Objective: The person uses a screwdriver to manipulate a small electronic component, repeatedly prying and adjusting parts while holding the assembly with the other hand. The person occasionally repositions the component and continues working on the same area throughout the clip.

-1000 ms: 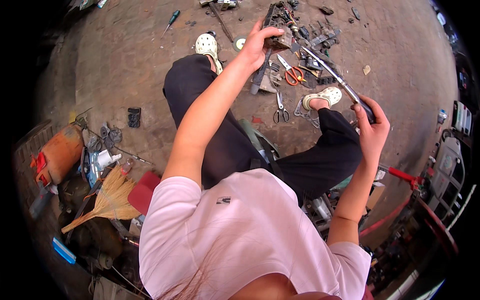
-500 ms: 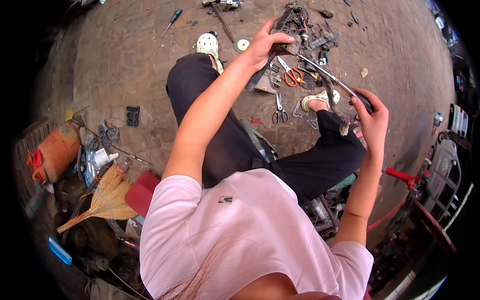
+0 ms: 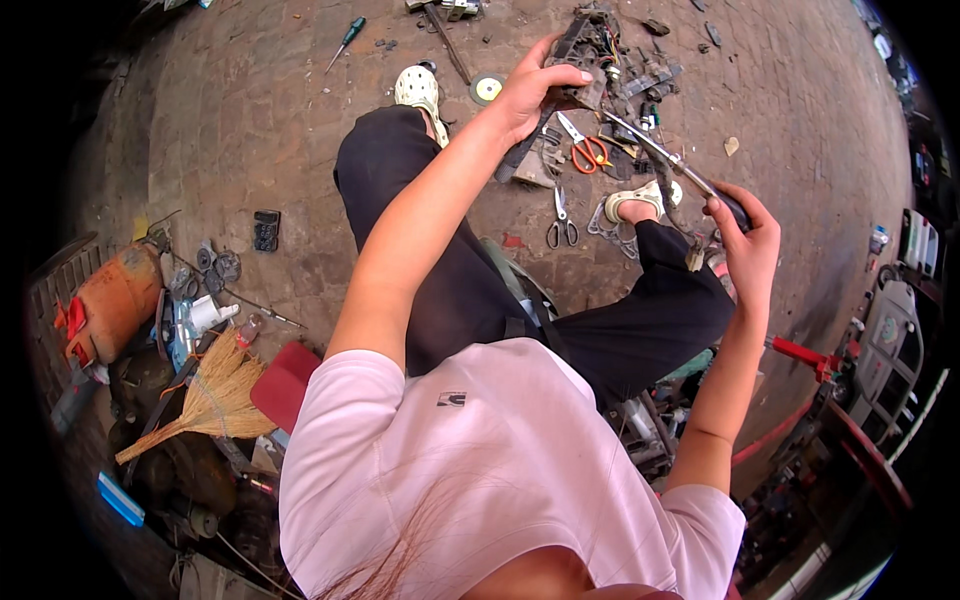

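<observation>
While your left hand (image 3: pixel 530 90) grips the dark metal assembly (image 3: pixel 590 60) at the paved floor's far edge, keep your right hand (image 3: pixel 745 245) closed around the long dark-handled steel tool (image 3: pixel 665 160), levering steadily.

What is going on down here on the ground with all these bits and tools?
A person sits over a paved floor strewn with tools. The left hand grips a dark metal part in the pile of scrap, while the right hand holds the dark handle of a long metal tool whose tip points at that part. Orange-handled scissors lie just below.
</observation>
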A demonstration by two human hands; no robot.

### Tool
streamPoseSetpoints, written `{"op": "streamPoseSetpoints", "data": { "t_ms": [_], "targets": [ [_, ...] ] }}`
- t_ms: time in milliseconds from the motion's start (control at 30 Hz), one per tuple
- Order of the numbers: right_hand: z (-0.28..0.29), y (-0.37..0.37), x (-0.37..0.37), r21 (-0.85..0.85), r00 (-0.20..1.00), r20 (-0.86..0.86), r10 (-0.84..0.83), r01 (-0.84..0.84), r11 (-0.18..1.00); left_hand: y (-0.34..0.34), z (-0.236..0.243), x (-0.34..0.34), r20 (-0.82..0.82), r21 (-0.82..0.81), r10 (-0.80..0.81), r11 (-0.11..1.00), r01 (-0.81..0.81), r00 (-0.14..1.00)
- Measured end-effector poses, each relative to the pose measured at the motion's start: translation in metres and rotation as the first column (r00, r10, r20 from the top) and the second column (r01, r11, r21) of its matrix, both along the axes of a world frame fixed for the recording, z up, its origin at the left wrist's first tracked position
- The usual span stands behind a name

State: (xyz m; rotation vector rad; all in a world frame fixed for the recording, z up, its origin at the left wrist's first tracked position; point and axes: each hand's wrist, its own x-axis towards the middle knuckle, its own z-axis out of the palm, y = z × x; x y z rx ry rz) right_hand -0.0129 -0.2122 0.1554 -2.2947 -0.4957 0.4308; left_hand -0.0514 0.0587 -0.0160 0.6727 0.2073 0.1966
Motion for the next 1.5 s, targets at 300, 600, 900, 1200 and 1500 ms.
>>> {"op": "streamPoseSetpoints", "data": {
  "t_ms": [300,600,900,1200,1500],
  "targets": [
    [0.006,0.005,-0.001,-0.027,0.997,0.066,0.044,-0.043,0.999,-0.001,0.009,-0.001,-0.014,0.038,0.009,0.999,-0.009,1.000],
    [0.019,0.009,0.012,-0.093,0.946,0.170,0.276,-0.263,0.960,-0.005,0.016,-0.004,-0.056,0.132,-0.003,0.991,0.010,0.998],
    [0.042,0.001,0.041,-0.067,0.802,-0.598,0.003,-0.054,0.996,-0.004,0.031,-0.011,0.086,0.194,-0.066,0.980,0.049,0.994],
    [0.048,0.042,0.000,-0.171,0.732,-0.674,0.101,-0.288,0.942,-0.006,0.024,-0.008,0.166,0.129,0.010,0.991,-0.032,0.986],
    [0.060,0.052,-0.015,-0.124,0.841,-0.456,0.291,-0.383,0.915,-0.010,0.046,-0.001,0.262,0.043,-0.034,0.999,0.024,0.964]
  ]
}}
